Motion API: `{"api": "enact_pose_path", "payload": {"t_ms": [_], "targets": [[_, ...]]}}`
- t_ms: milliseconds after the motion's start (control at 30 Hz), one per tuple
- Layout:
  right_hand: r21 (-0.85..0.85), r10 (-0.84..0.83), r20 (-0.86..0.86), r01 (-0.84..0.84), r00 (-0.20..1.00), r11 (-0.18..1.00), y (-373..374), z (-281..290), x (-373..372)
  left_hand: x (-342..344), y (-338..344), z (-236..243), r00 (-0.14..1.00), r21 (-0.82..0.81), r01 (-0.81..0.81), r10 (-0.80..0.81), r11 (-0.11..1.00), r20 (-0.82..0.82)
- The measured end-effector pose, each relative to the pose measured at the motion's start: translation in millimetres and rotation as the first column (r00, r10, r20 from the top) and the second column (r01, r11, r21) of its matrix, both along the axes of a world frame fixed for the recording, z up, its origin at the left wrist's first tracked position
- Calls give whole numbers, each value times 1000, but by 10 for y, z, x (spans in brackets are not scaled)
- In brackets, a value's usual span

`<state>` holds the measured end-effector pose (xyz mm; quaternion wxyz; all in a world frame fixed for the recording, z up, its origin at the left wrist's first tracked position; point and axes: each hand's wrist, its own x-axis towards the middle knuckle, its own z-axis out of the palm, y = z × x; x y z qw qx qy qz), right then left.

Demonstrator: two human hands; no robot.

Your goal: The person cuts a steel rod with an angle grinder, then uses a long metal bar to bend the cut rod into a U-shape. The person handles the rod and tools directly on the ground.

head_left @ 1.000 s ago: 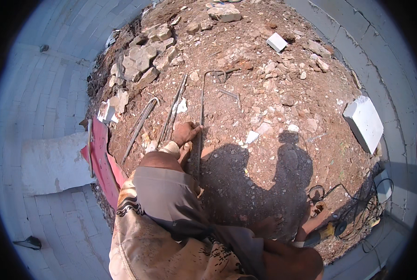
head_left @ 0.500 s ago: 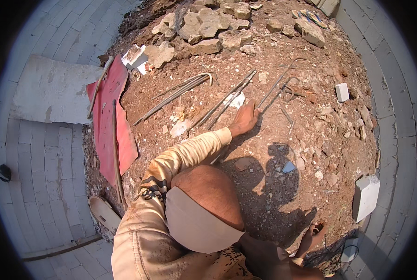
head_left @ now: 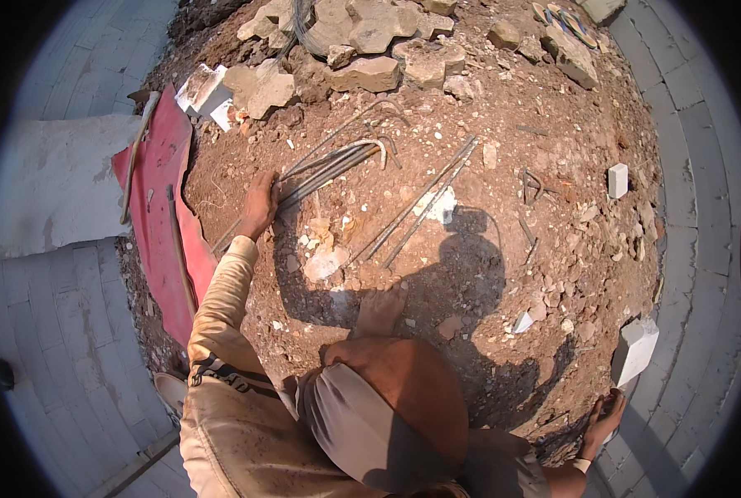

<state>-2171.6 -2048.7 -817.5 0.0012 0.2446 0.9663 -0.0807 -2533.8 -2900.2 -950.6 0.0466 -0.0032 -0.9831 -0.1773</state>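
Observation:
My left hand (head_left: 260,206) is closed round the near end of a thin steel rod with a hooked far end (head_left: 337,135). The rod lies at a slant beside a small bundle of steel rods (head_left: 329,177), one of them bent over at its far end. Part of the bundle is hidden behind the hand. At the lower right, my right hand (head_left: 600,425) is beside a white block (head_left: 636,350), fingers apart, with nothing visible in it. Two straight rods (head_left: 424,195) lie in the middle of the reddish soil.
A red sheet (head_left: 158,199) with sticks on it lies left, by a pale board (head_left: 63,187). Broken paving stones (head_left: 370,73) are heaped at the back. A bent rod piece (head_left: 530,187) and small white block (head_left: 618,180) are right. My bare foot (head_left: 379,311) rests on soil.
My left hand has moved left, bringing the hooked rod from the right-middle soil to the bundle. My right hand has shifted right, toward the white block. The view has shifted somewhat.

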Motion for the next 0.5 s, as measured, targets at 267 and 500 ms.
{"api": "enact_pose_path", "payload": {"t_ms": [267, 500], "targets": [[138, -21, 387, -35, 922, 990, -325, 865, -1325, 68, -165, -271, 979, 98, -170, 156, 981, 130], [16, 266, 395, -296, 879, 955, -1312, 1071, -2632, -295, -135, -275, 952, 47, -227, 211, 973, 223]]}}
